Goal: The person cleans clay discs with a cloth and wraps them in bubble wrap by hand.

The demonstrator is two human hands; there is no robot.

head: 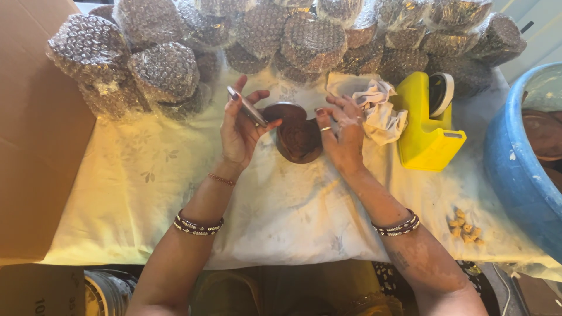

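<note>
My left hand (239, 131) holds a thin round metal lid (248, 107) edge-on between thumb and fingers, just left of a round metal container (297, 136) filled with a dark brown substance. My right hand (342, 133) grips the right rim of that container, which rests on the white cloth-covered table (293, 205). A crumpled white rag (380, 111) lies just beyond my right hand.
A yellow tape dispenser (426, 131) stands right of the rag. Several bubble-wrapped round bundles (310, 38) pile along the back. A cardboard box (35, 123) is at the left, a blue tub (518, 169) at the right, small yellowish bits (464, 227) near it.
</note>
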